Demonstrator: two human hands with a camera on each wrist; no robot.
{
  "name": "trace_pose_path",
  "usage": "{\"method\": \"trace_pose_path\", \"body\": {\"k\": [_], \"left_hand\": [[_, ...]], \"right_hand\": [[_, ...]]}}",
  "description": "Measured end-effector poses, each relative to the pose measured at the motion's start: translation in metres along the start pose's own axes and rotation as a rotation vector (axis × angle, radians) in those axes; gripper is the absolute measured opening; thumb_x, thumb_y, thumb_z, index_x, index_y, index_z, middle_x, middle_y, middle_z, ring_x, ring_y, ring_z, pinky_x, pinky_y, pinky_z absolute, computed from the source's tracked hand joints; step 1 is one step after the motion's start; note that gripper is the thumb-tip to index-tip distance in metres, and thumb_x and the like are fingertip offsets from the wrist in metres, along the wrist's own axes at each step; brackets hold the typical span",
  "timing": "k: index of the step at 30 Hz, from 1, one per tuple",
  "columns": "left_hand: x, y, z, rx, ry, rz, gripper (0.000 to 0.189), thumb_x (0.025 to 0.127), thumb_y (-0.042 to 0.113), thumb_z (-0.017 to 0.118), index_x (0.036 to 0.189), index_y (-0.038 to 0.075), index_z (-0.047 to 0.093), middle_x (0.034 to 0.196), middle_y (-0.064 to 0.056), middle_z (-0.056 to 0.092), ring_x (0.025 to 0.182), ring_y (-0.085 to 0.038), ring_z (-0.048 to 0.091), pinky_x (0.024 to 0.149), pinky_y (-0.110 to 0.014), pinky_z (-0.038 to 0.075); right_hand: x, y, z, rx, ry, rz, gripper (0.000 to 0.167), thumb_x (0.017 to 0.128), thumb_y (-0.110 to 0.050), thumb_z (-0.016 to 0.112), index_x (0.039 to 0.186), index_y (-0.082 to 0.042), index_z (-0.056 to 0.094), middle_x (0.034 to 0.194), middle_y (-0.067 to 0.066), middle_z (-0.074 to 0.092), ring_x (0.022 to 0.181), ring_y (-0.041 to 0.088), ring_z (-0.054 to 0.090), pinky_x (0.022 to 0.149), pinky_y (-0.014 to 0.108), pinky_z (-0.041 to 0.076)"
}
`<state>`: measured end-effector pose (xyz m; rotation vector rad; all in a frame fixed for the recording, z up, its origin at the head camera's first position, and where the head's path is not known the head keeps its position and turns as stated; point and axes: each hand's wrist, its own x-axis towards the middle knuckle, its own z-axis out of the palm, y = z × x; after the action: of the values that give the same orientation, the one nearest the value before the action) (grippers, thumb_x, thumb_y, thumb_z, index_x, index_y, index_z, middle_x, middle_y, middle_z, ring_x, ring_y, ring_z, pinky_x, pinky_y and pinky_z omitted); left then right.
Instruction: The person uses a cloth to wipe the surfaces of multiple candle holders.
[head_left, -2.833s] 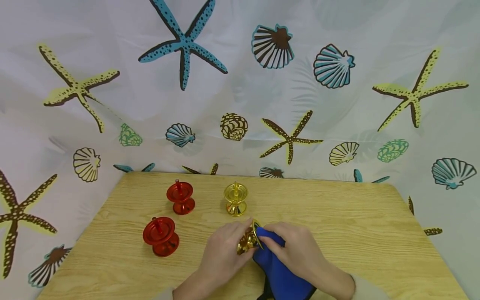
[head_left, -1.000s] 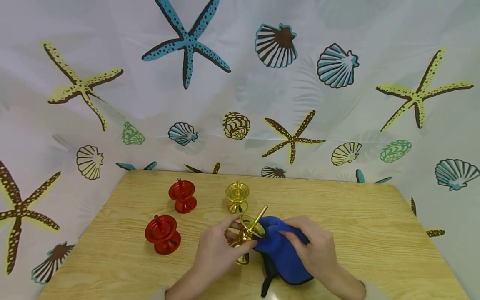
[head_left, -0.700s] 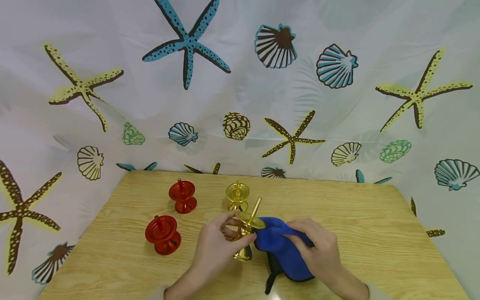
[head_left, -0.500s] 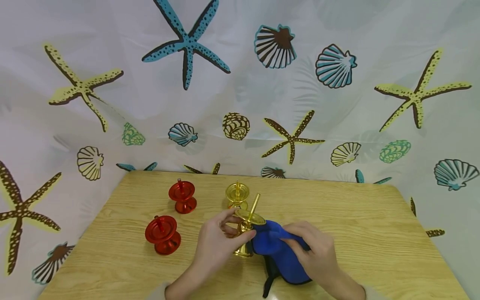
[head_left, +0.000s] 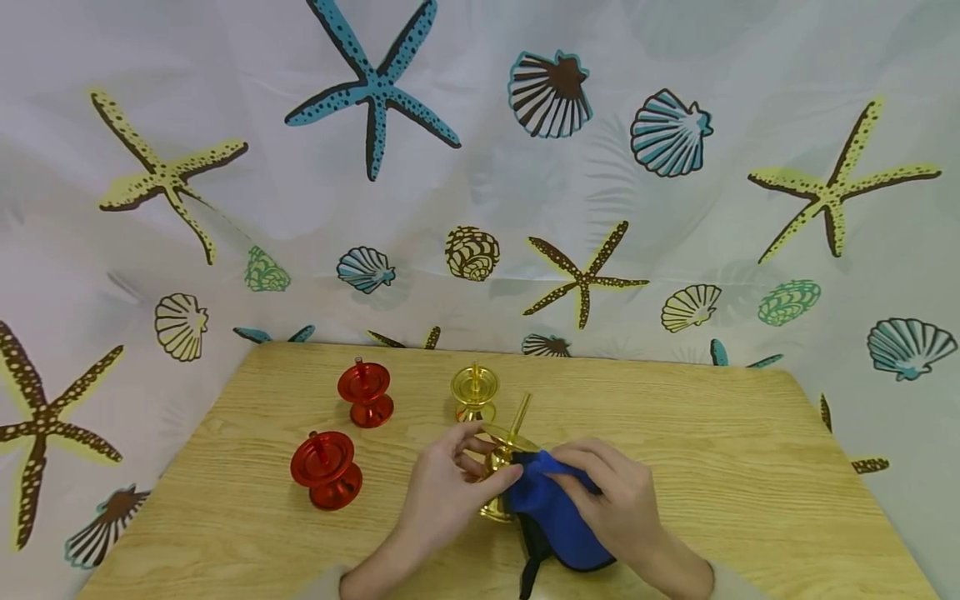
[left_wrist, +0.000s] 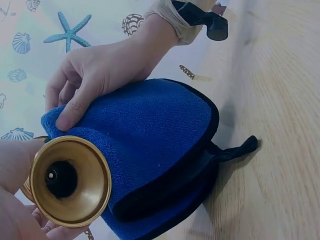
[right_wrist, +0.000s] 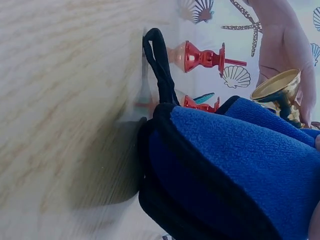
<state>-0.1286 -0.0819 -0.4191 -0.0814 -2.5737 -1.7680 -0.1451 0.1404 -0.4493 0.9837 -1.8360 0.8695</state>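
Observation:
My left hand [head_left: 450, 492] grips a shiny gold candle holder [head_left: 497, 510] by its stem, just above the table. It leans slightly right, its spike pointing up. In the left wrist view its hollow foot [left_wrist: 92, 187] faces the camera. Pinched by the fingers and thumb of my right hand [head_left: 622, 504] is a blue cloth [head_left: 566, 525] with black edging and a black hanging loop [head_left: 529, 575]. The cloth touches the holder's right side, below the dish, and hides part of the stem. Its lower part hangs folded toward the table.
Behind my hands stands another gold candle holder [head_left: 475, 392]. Two red candle holders, one farther back [head_left: 365, 392] and one nearer [head_left: 327, 469], stand on the left of the wooden table [head_left: 712, 450]. A sea-patterned curtain [head_left: 465, 192] surrounds the table's back and sides.
The held candle holder has turned from lying sideways to nearly upright. Lately my right hand has brought the cloth left against the stem. The standing candle holders have not moved.

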Motion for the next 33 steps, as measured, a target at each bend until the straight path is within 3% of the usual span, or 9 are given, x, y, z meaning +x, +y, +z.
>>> {"method": "trace_pose_path", "body": {"k": [4, 11, 20, 26, 33], "left_hand": [[0.0003, -0.0005, -0.0007, 0.020, -0.014, 0.012, 0.068, 0.085, 0.034, 0.090, 0.139, 0.004, 0.063, 0.110, -0.005, 0.074, 0.087, -0.013, 0.070, 0.072, -0.028, 0.058], [0.0013, -0.0015, -0.0003, -0.048, -0.081, -0.014, 0.067, 0.086, 0.032, 0.088, 0.141, 0.007, 0.060, 0.118, -0.010, 0.075, 0.079, -0.014, 0.072, 0.065, -0.027, 0.057], [0.0001, -0.0017, -0.0023, -0.092, -0.112, 0.019, 0.062, 0.087, 0.025, 0.086, 0.142, 0.010, 0.060, 0.117, -0.009, 0.076, 0.086, -0.014, 0.066, 0.079, -0.029, 0.055], [-0.0002, -0.0031, -0.0017, -0.117, -0.056, 0.042, 0.062, 0.083, 0.021, 0.091, 0.138, 0.010, 0.065, 0.112, -0.007, 0.079, 0.082, -0.014, 0.064, 0.070, -0.024, 0.051], [-0.0005, -0.0020, 0.0005, 0.042, 0.029, 0.137, 0.061, 0.078, 0.022, 0.094, 0.131, 0.009, 0.068, 0.104, -0.003, 0.080, 0.078, -0.011, 0.068, 0.066, -0.023, 0.054]], "right_hand": [[-0.0002, -0.0004, 0.0013, -0.001, -0.011, -0.018, 0.026, 0.104, -0.028, 0.068, 0.099, -0.004, 0.078, 0.091, 0.008, 0.077, 0.074, 0.019, 0.076, 0.069, 0.023, 0.062], [0.0015, -0.0012, 0.0020, -0.031, -0.021, -0.053, 0.026, 0.104, -0.027, 0.067, 0.098, -0.004, 0.078, 0.090, 0.008, 0.077, 0.072, 0.019, 0.076, 0.067, 0.023, 0.062], [0.0017, 0.0005, -0.0021, -0.004, -0.020, 0.047, 0.028, 0.103, -0.030, 0.068, 0.096, -0.004, 0.075, 0.089, 0.008, 0.075, 0.072, 0.019, 0.075, 0.069, 0.021, 0.061], [0.0022, 0.0021, -0.0039, 0.006, -0.015, 0.099, 0.028, 0.102, -0.033, 0.069, 0.095, -0.006, 0.076, 0.088, 0.007, 0.075, 0.071, 0.019, 0.075, 0.069, 0.020, 0.060], [0.0070, -0.0043, -0.0030, 0.003, -0.047, 0.112, 0.024, 0.101, -0.030, 0.072, 0.098, -0.007, 0.077, 0.090, 0.006, 0.076, 0.074, 0.018, 0.075, 0.070, 0.022, 0.061]]}}
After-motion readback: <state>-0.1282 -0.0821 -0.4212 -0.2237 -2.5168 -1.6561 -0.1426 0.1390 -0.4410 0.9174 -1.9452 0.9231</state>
